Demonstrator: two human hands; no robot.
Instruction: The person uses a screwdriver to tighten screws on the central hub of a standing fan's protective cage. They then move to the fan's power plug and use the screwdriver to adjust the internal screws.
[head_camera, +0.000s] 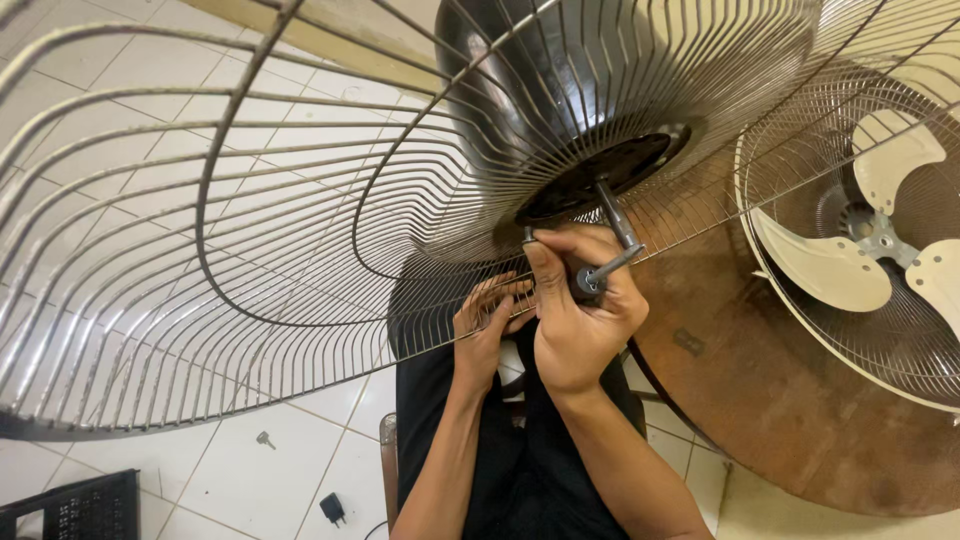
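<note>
A large chrome wire fan guard (200, 230) tilts across my lap, fixed to a black motor housing (560, 80) with its shaft (612, 212) sticking out of a dark round plate (600, 170). My right hand (580, 320) is in front of the guard, shut on a small dark tool (590, 278) whose metal stem points up to the right, close to the shaft. My left hand (488, 325) is behind the wires, fingers curled against the guard near the hub; what it pinches is hidden.
A round brown wooden table (790, 400) stands at the right, bearing another fan guard (850, 330) with cream blades (830, 265). On the white tiled floor lie a small screw (265, 439), a black plug adapter (333, 508) and a black crate (70, 508).
</note>
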